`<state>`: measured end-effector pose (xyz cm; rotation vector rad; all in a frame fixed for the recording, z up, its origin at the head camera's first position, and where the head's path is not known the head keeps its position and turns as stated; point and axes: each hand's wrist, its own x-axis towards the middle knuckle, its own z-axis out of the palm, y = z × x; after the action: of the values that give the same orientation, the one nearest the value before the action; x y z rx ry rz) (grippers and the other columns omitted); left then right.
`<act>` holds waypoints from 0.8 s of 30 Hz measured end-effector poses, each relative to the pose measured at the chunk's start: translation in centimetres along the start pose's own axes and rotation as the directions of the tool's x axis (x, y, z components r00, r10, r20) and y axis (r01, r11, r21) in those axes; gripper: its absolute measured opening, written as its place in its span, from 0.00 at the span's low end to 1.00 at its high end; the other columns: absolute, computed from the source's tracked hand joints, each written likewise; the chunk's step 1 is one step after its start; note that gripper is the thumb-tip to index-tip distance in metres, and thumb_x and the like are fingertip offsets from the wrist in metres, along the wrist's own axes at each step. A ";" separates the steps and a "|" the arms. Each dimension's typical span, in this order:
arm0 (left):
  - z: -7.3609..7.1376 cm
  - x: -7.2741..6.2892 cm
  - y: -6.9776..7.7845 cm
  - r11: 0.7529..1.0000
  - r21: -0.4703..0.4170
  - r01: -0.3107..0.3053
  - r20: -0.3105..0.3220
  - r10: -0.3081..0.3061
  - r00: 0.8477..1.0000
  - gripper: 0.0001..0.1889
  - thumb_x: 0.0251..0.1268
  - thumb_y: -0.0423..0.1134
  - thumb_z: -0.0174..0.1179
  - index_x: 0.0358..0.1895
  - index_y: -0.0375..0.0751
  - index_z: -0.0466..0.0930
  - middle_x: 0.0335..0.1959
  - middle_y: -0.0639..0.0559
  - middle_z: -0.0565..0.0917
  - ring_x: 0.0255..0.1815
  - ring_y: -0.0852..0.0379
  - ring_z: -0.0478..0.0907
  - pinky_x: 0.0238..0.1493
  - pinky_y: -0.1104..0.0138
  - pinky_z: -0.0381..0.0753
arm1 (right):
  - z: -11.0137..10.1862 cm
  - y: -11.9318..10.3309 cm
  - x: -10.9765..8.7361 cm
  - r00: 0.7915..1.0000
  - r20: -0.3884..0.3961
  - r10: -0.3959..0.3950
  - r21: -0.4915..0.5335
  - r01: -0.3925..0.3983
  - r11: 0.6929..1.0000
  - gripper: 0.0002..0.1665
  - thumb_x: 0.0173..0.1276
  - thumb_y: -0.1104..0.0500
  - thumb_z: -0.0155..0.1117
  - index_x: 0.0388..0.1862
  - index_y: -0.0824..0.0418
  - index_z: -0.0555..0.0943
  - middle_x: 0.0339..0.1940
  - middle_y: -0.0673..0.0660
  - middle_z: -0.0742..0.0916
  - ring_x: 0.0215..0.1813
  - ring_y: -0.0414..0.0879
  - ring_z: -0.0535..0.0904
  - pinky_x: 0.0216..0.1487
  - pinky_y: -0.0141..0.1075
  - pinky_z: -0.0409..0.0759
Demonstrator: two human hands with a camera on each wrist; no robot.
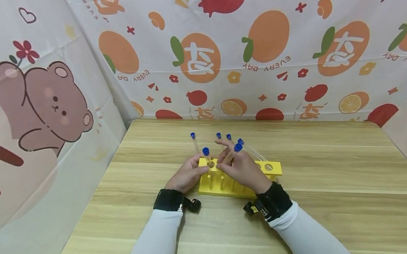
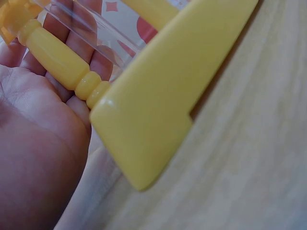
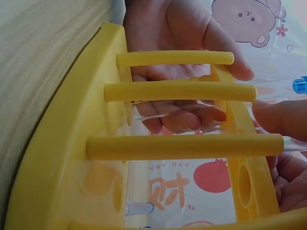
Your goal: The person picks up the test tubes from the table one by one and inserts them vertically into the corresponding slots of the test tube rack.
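A yellow test tube rack (image 1: 218,191) with round holes and upright pegs stands on the table. My left hand (image 1: 188,176) holds its left end; in the left wrist view, the palm (image 2: 38,139) lies beside the rack's end post (image 2: 60,60), fingers behind it. A clear test tube with a blue cap (image 1: 206,151) stands in the leftmost hole. My right hand (image 1: 246,170) pinches another blue-capped test tube (image 1: 238,148), tilted over the rack's top bar. In the right wrist view, the right thumb (image 3: 283,119) is close to the top bar (image 3: 244,143).
Behind the rack lie several more blue-capped tubes, one at the left (image 1: 193,135) and one at the right (image 1: 241,141). Wood-grain table (image 1: 341,179) surrounds the rack. A fruit-print cloth (image 1: 169,77) hangs at the back, a bear-print cloth (image 1: 54,104) at the left.
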<state>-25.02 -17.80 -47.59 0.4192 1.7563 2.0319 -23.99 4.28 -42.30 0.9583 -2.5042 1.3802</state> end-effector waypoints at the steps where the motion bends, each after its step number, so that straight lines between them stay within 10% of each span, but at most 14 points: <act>1: 0.0 0.0 0.0 1.000 -0.003 -0.001 0.002 0.001 1.000 0.10 0.67 0.38 0.57 0.50 0.50 0.73 0.61 0.51 0.73 0.59 0.55 0.71 0.64 0.58 0.65 | 0.0 0.0 0.0 1.000 0.002 -0.001 0.012 0.001 1.000 0.39 0.62 0.67 0.69 0.71 0.53 0.66 0.35 0.49 0.85 0.30 0.36 0.80 0.33 0.31 0.81; 24: 0.0 0.1 -0.1 1.000 0.000 -0.005 0.002 0.005 1.000 0.11 0.67 0.39 0.58 0.50 0.51 0.74 0.55 0.56 0.75 0.57 0.56 0.71 0.63 0.57 0.63 | -0.1 0.2 -0.4 0.998 0.025 0.053 0.102 -0.055 0.993 0.20 0.75 0.54 0.56 0.64 0.49 0.74 0.36 0.47 0.81 0.33 0.43 0.74 0.29 0.32 0.73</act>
<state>-25.05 -17.76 -47.70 0.4260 1.7556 2.0342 -23.78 4.60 -42.54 0.9354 -2.5147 1.5365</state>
